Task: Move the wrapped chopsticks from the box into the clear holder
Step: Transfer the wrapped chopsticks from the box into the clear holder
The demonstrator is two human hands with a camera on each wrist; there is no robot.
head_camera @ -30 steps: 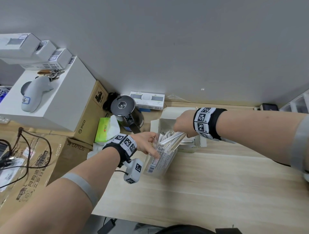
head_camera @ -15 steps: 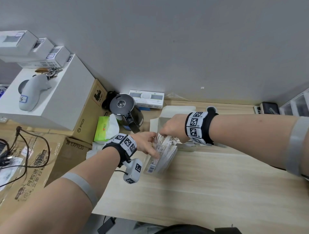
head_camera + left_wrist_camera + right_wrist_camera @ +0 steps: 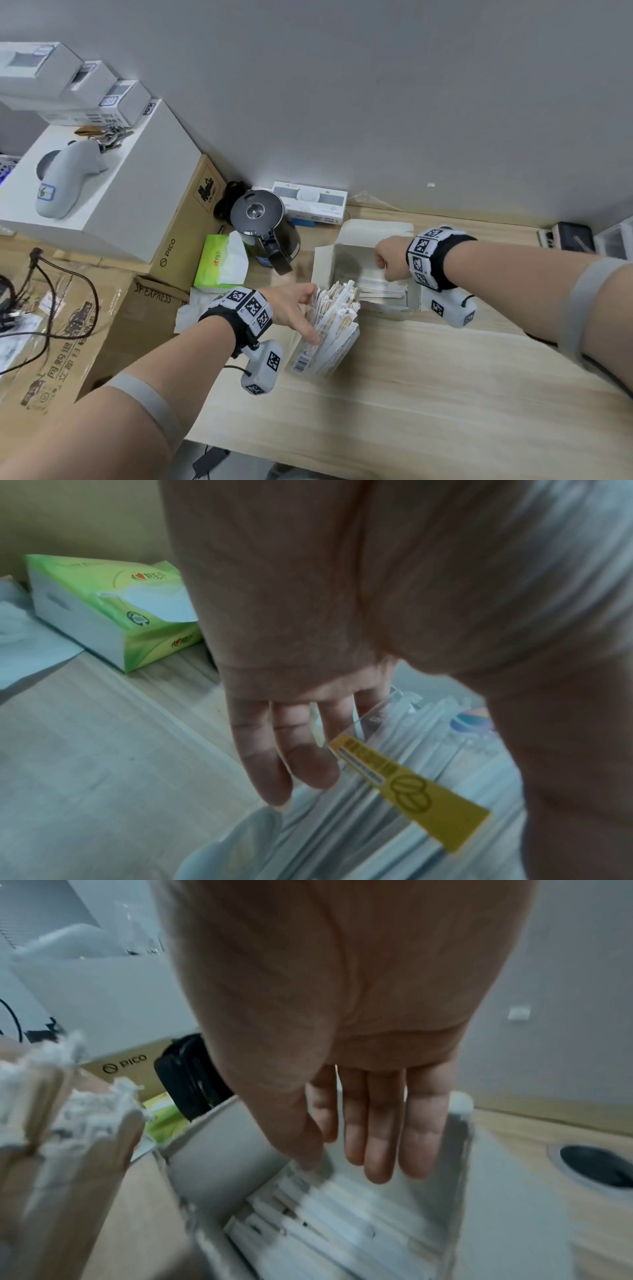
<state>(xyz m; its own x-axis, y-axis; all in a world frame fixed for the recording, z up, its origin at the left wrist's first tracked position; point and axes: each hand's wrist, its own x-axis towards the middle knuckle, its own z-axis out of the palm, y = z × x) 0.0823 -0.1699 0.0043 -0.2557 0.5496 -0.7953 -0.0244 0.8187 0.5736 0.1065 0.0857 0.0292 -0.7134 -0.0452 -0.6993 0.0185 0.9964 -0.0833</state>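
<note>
The clear holder (image 3: 325, 349) stands on the desk, packed with wrapped chopsticks (image 3: 337, 306) that poke out of its top. My left hand (image 3: 308, 315) grips it, thumb on the near side and fingers (image 3: 281, 764) against the far wall beside a yellow label (image 3: 411, 788). Behind it is the open white box (image 3: 327, 263), with more wrapped chopsticks (image 3: 383, 291) lying flat inside. My right hand (image 3: 388, 258) hangs over the box holding nothing. In the right wrist view its straight fingers (image 3: 377, 1150) reach down just above the chopsticks (image 3: 342, 1226).
A black kettle (image 3: 263, 229) and a green tissue pack (image 3: 222, 260) stand left of the box. Cardboard boxes (image 3: 178, 236) are stacked at the far left. A flat white package (image 3: 308, 205) lies against the wall. A cable hole (image 3: 596, 1167) sits right of the box.
My right hand dropped its bundle of chopsticks into the holder and moved back over the box, now empty. The left hand stayed on the holder.
</note>
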